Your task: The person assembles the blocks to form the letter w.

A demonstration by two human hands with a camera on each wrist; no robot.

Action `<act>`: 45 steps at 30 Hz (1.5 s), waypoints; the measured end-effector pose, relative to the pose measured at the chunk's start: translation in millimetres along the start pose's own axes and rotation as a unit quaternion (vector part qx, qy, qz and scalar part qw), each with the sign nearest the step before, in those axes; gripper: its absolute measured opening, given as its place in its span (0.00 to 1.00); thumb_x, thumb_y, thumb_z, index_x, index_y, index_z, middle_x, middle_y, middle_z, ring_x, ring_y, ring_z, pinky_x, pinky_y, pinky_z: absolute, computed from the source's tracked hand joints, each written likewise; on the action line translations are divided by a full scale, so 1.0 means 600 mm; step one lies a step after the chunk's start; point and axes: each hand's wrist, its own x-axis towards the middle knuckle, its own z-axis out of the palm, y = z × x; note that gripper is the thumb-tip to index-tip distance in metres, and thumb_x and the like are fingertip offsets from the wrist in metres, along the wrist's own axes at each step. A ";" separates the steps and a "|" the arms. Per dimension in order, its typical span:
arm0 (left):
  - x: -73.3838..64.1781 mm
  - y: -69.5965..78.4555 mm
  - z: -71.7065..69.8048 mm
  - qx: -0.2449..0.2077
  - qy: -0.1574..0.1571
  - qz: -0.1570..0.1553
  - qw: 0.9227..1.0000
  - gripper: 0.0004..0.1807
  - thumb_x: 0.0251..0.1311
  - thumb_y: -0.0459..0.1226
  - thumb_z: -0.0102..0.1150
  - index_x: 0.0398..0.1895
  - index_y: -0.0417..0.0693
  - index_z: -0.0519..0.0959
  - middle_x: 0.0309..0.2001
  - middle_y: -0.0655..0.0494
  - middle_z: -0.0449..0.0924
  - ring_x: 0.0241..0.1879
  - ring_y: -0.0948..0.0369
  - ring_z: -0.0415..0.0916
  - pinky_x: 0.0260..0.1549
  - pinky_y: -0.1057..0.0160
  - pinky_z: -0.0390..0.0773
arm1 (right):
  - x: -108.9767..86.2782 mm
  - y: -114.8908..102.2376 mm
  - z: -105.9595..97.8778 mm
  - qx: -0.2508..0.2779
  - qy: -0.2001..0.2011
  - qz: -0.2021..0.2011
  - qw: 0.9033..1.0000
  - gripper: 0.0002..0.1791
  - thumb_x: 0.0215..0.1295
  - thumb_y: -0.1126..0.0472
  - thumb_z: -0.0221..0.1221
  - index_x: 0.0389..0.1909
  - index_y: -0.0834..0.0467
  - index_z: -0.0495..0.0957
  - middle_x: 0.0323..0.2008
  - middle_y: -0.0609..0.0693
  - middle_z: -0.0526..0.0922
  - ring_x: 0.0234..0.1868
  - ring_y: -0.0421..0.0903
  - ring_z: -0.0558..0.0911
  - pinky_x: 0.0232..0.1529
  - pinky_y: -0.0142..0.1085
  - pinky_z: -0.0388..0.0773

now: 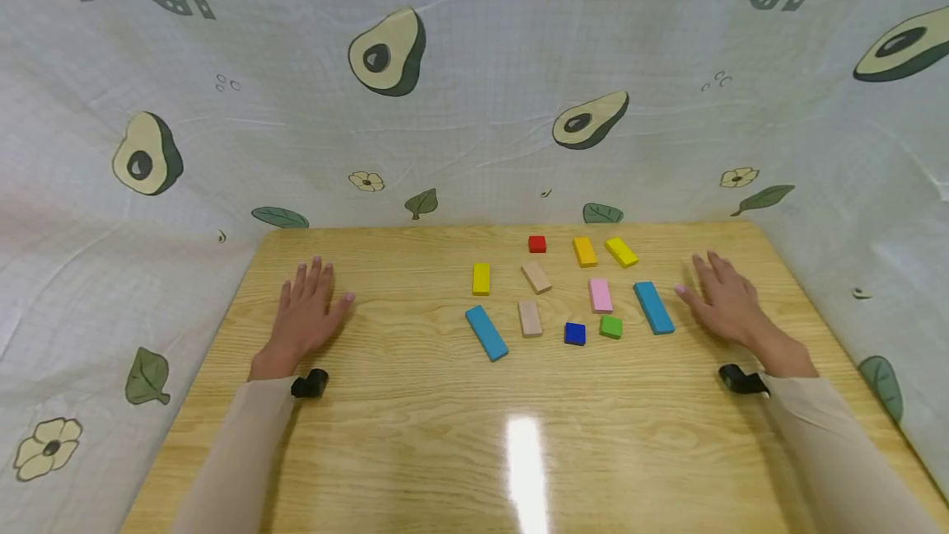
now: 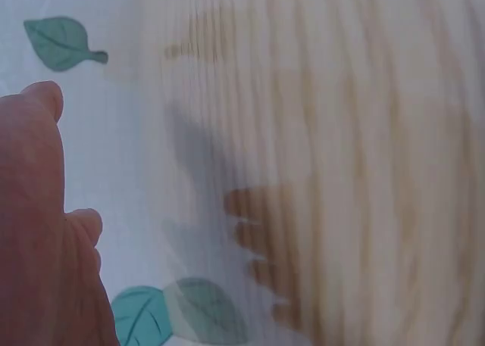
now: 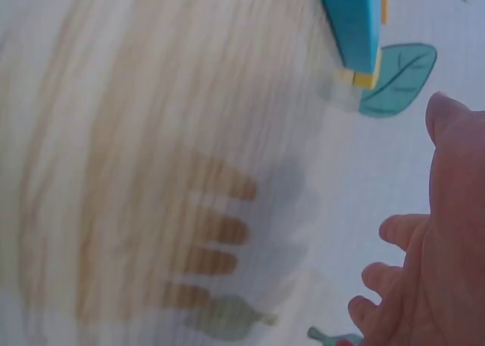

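Observation:
My left hand (image 1: 302,311) is over the left side of the table with its fingers straight and thumb out to the side. On the other side, my right hand (image 1: 730,303) has its fingers extended, holding nothing. Nearest to its thumb lies a long light-blue block (image 1: 653,308), also partly seen in the right wrist view. Between the hands are a pink block (image 1: 600,296), a green block (image 1: 611,327), a dark blue block (image 1: 574,334), two tan blocks (image 1: 530,319) and another long light-blue block (image 1: 487,333). A yellow block (image 1: 481,279) lies nearest the left hand's side.
Farther back are a red block (image 1: 537,245), an orange block (image 1: 585,252) and a second yellow block (image 1: 621,252). The glossy wooden table (image 1: 400,435) ends at a white cloth (image 1: 474,130) printed with avocados and leaves, which hangs behind and at both sides.

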 end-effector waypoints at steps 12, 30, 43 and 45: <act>0.006 0.042 0.019 0.027 0.002 0.021 0.999 0.48 0.81 0.60 0.42 0.86 0.35 0.44 0.86 0.36 0.33 0.84 0.37 0.28 0.79 0.33 0.29 | 0.011 -0.054 0.005 -0.006 -0.009 -0.029 1.000 0.44 0.84 0.44 0.48 0.82 0.73 0.48 0.79 0.79 0.45 0.78 0.80 0.47 0.70 0.77 0.44; 0.002 0.162 0.060 0.053 -0.003 0.094 0.994 0.47 0.77 0.57 0.52 0.86 0.39 0.49 0.86 0.42 0.41 0.84 0.39 0.38 0.80 0.36 0.37 | 0.029 -0.159 0.026 -0.026 -0.037 -0.094 0.995 0.45 0.80 0.47 0.57 0.84 0.67 0.50 0.82 0.72 0.47 0.80 0.75 0.49 0.75 0.73 0.45; -0.003 0.231 0.088 0.073 -0.052 0.124 0.988 0.49 0.76 0.62 0.49 0.87 0.42 0.47 0.87 0.45 0.41 0.85 0.42 0.38 0.81 0.38 0.39 | 0.043 -0.220 0.047 -0.017 -0.029 -0.144 0.989 0.44 0.77 0.49 0.61 0.82 0.67 0.55 0.82 0.71 0.50 0.81 0.73 0.51 0.75 0.72 0.47; -0.005 0.239 0.093 0.074 -0.053 0.128 0.988 0.49 0.76 0.62 0.50 0.87 0.43 0.48 0.87 0.45 0.42 0.85 0.42 0.39 0.81 0.38 0.40 | 0.045 -0.227 0.051 -0.012 -0.031 -0.148 0.988 0.44 0.77 0.49 0.61 0.83 0.66 0.55 0.82 0.70 0.50 0.81 0.73 0.51 0.75 0.72 0.47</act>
